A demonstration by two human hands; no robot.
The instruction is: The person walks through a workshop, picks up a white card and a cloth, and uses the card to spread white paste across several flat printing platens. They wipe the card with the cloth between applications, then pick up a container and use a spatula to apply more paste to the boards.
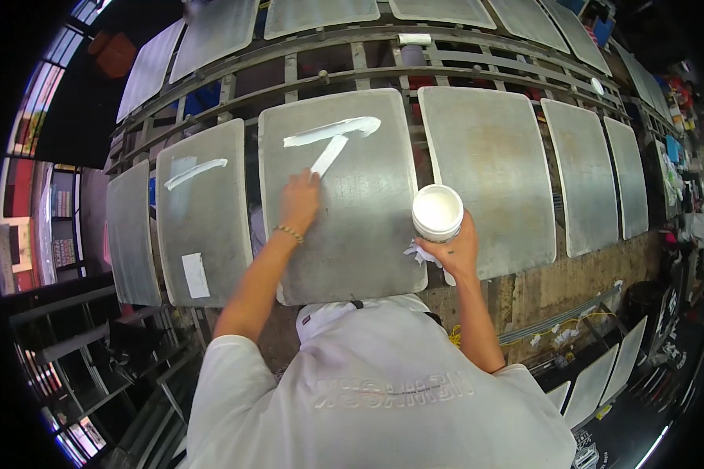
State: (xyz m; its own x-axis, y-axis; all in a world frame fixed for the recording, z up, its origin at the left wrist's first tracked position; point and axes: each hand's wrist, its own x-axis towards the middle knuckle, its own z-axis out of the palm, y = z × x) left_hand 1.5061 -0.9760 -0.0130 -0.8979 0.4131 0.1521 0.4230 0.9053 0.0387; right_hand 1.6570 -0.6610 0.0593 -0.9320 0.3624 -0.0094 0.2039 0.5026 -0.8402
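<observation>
My left hand (299,205), with a beaded bracelet at the wrist, is closed on a flat white scraper (329,156) over the grey panel (352,227) in front of me. The scraper's far end is at a thick white paste streak (332,130) across the panel's upper part. My right hand (455,244) grips an open round tub (438,211) of white paste above the gap between two panels. A crumpled white cloth or paper (421,252) shows under the tub, by my fingers.
Left of the middle panel, another panel (203,234) bears a second white streak (196,173) and a white rectangle (195,275). More grey panels (489,180) stand to the right. Behind runs a metal rail frame (360,59) with a white roll (414,39).
</observation>
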